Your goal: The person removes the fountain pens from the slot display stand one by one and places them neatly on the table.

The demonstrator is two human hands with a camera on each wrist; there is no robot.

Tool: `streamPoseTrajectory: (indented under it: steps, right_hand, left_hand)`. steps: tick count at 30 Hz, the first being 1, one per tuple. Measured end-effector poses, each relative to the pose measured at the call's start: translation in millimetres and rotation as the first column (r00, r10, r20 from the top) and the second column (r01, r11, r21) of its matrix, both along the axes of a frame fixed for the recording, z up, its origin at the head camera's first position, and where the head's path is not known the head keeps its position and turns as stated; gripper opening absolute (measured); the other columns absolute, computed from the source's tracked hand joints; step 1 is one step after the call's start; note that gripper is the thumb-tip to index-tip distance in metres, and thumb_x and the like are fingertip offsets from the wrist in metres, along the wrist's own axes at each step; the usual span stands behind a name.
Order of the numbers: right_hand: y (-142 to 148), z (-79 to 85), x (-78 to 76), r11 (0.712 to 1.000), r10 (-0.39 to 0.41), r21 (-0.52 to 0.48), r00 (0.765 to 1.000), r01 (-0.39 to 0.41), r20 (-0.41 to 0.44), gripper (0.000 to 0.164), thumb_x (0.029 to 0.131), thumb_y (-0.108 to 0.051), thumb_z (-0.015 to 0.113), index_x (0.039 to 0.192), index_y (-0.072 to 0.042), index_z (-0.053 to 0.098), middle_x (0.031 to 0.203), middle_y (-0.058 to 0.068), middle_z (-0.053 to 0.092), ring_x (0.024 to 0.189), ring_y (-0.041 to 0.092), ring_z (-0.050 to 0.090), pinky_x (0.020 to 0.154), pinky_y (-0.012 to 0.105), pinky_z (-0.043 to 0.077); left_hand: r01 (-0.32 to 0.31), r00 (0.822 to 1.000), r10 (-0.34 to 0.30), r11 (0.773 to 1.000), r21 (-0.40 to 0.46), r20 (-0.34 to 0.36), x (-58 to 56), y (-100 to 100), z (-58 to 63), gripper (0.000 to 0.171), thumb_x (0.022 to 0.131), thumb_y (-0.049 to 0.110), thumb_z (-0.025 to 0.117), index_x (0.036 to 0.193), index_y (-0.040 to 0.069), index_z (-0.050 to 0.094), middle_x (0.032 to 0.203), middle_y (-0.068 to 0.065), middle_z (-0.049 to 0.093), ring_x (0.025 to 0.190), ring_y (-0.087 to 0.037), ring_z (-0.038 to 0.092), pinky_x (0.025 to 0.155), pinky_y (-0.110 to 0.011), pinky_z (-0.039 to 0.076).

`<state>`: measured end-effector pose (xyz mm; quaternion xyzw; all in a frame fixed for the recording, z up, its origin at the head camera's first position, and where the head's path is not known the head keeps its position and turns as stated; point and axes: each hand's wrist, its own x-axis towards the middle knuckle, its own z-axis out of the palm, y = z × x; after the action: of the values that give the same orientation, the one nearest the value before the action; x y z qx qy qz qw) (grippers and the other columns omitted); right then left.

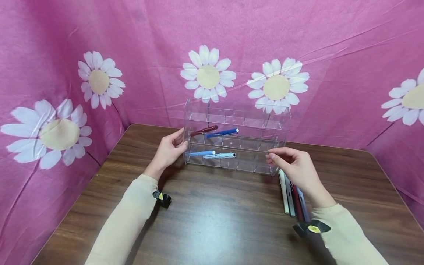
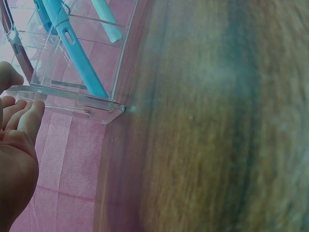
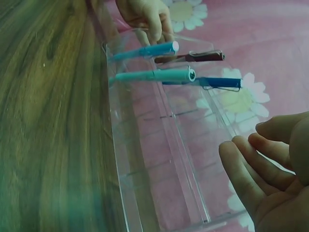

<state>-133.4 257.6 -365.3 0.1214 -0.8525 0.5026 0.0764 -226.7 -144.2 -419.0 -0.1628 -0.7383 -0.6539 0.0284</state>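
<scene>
A clear acrylic pen rack (image 1: 251, 145) with tiered compartments stands on the table. My left hand (image 1: 168, 152) pinches its left side panel, thumb on one face and fingers on the other in the left wrist view. A dark red pen (image 1: 209, 129) and a dark blue pen (image 1: 225, 133) lean in the middle tier. Lower down are a light blue pen (image 1: 202, 153) and a pale aqua pen (image 1: 222, 155), both toward the left end. By the rack's right end is my right hand (image 1: 296, 167), its fingers loosely bent with nothing visible between them; contact with the rack cannot be told.
Several pens lie side by side on the wooden table (image 1: 212, 228), partly below my right hand: a whitish pen (image 1: 283, 191), a grey pen (image 1: 290, 200), a dark red pen (image 1: 296, 202) and a bluish one. A pink daisy-patterned cloth (image 1: 159, 44) hangs behind the table.
</scene>
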Motion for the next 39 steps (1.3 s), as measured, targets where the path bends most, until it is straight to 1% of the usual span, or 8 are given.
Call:
streamPoseTrajectory:
  steps: [4, 9, 12, 21, 28, 32, 35, 39]
  right_hand:
    - [-7.6, 0.3, -3.0, 1.000, 0.011, -0.009, 1.000, -0.011, -0.001, 0.021, 0.104, -0.005, 0.069, 0.120, 0.008, 0.077, 0.099, 0.005, 0.085, 0.085, 0.002, 0.079, 0.078, 0.014, 0.066]
    - [-16.9, -1.3, -5.6, 0.999, 0.024, -0.033, 1.000, -0.024, 0.006, 0.021, 0.104, -0.006, 0.070, 0.119, 0.007, 0.077, 0.103, 0.020, 0.083, 0.084, 0.002, 0.079, 0.075, 0.015, 0.066]
    - [-23.1, -2.6, -6.9, 0.999, 0.033, -0.037, 0.999, -0.032, 0.021, 0.021, 0.104, -0.006, 0.071, 0.119, 0.006, 0.078, 0.105, 0.024, 0.082, 0.084, 0.002, 0.078, 0.073, 0.015, 0.065]
    - [-40.6, -8.2, -14.5, 0.997, 0.065, -0.037, 0.996, -0.063, 0.058, 0.021, 0.104, -0.007, 0.071, 0.120, 0.004, 0.078, 0.107, 0.022, 0.082, 0.087, 0.002, 0.077, 0.080, 0.016, 0.066]
    - [-52.5, -12.4, -18.8, 0.994, 0.091, -0.065, 0.991, -0.086, 0.093, 0.026, 0.104, -0.008, 0.071, 0.126, 0.006, 0.075, 0.113, 0.023, 0.081, 0.091, 0.002, 0.078, 0.081, 0.016, 0.067]
    - [-59.8, -15.4, -20.9, 0.990, 0.115, -0.098, 0.987, -0.104, 0.114, 0.028, 0.104, -0.007, 0.070, 0.128, 0.008, 0.074, 0.119, 0.024, 0.080, 0.096, 0.008, 0.081, 0.084, 0.019, 0.068]
    - [-66.5, -17.7, -21.5, 0.990, 0.119, -0.094, 0.988, -0.109, 0.104, 0.029, 0.103, -0.007, 0.073, 0.128, 0.006, 0.075, 0.121, 0.023, 0.080, 0.096, 0.004, 0.079, 0.084, 0.017, 0.067]
    - [-74.2, -21.6, -21.0, 0.995, 0.096, -0.041, 0.992, -0.093, 0.082, 0.030, 0.101, -0.011, 0.076, 0.128, 0.001, 0.077, 0.122, 0.019, 0.081, 0.094, -0.005, 0.073, 0.081, 0.011, 0.063]
  left_hand:
    - [0.000, 1.000, 0.000, 1.000, -0.005, -0.010, -0.7, 0.0, -0.2, 0.061, 0.097, -0.015, 0.057, 0.155, -0.017, 0.041, 0.152, -0.036, 0.053, 0.142, -0.047, 0.055, 0.108, -0.016, 0.054]
    - [-0.005, 1.000, 0.005, 1.000, -0.011, -0.017, -1.8, 0.4, -0.3, 0.061, 0.096, -0.015, 0.058, 0.155, -0.017, 0.042, 0.152, -0.036, 0.053, 0.141, -0.047, 0.055, 0.109, -0.019, 0.054]
    - [-0.004, 1.000, 0.004, 1.000, -0.020, -0.017, -2.6, 0.7, -0.1, 0.061, 0.096, -0.015, 0.058, 0.155, -0.016, 0.043, 0.153, -0.035, 0.053, 0.142, -0.047, 0.055, 0.110, -0.019, 0.054]
    - [-0.003, 1.000, 0.002, 1.000, -0.015, -0.011, -2.9, 0.9, -0.5, 0.062, 0.096, -0.015, 0.058, 0.156, -0.016, 0.042, 0.153, -0.036, 0.051, 0.143, -0.047, 0.054, 0.112, -0.022, 0.053]
    - [-0.002, 1.000, 0.002, 1.000, 0.001, -0.012, -3.1, 0.6, -0.7, 0.061, 0.096, -0.015, 0.057, 0.155, -0.017, 0.042, 0.152, -0.036, 0.053, 0.142, -0.047, 0.054, 0.110, -0.020, 0.054]
    - [-0.002, 1.000, 0.002, 1.000, -0.007, -0.025, -2.8, 0.2, -0.4, 0.061, 0.096, -0.015, 0.057, 0.154, -0.018, 0.042, 0.150, -0.036, 0.054, 0.140, -0.047, 0.056, 0.108, -0.017, 0.055]
    - [-0.001, 1.000, 0.000, 1.000, -0.013, -0.026, -2.5, 0.1, -0.6, 0.061, 0.095, -0.015, 0.057, 0.154, -0.018, 0.043, 0.149, -0.036, 0.055, 0.139, -0.048, 0.057, 0.107, -0.017, 0.056]
    - [0.009, 1.000, -0.009, 1.000, -0.006, -0.021, -2.3, -0.2, -1.4, 0.061, 0.096, -0.016, 0.056, 0.155, -0.018, 0.042, 0.150, -0.036, 0.054, 0.139, -0.048, 0.056, 0.106, -0.014, 0.056]
